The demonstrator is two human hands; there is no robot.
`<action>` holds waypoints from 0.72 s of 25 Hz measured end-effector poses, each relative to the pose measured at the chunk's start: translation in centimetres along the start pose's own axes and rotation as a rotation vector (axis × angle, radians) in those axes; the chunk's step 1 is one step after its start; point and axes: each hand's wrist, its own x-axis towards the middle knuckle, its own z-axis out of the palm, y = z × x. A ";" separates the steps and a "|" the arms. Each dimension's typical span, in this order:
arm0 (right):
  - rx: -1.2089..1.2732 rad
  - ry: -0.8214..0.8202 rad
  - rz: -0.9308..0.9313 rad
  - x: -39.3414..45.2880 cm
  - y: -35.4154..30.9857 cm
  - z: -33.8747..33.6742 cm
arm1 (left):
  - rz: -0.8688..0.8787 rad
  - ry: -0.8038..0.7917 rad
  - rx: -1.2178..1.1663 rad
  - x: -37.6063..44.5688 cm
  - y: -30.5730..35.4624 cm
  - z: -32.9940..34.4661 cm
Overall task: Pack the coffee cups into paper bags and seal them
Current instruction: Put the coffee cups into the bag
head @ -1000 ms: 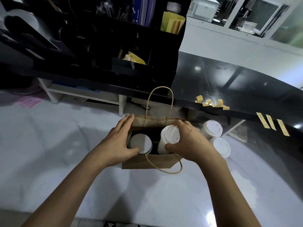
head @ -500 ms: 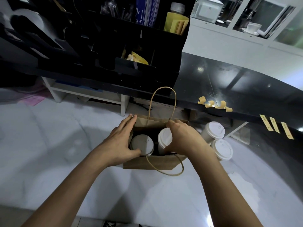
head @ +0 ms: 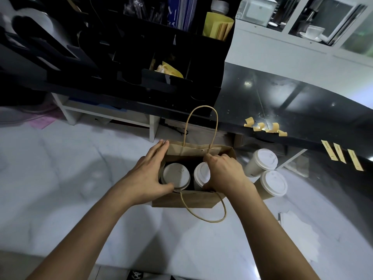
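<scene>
right cup (head: 200,174): half under right hand (head: 226,174) | cup bodies: hidden in bag (head: 181,201)

Paper bag (head: 182,201) stood on counter (head: 60,178); two cups (head: 176,175) side by side inside. Two more cups (head: 262,162) at bag's 3 o'clock; tape strips (head: 341,153) beyond at 2.
</scene>
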 end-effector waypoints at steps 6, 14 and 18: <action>0.061 -0.055 0.022 0.9 0.2 1.1 | 0.002 0.004 0.001 0.2 0.0 0.1; 0.034 -0.048 0.027 1.5 -0.2 2.7 | 0.004 0.005 -0.018 0.2 -0.2 0.1; 0.063 -0.023 0.038 1.4 -0.4 2.8 | 0.004 0.010 -0.013 0.1 -0.2 0.1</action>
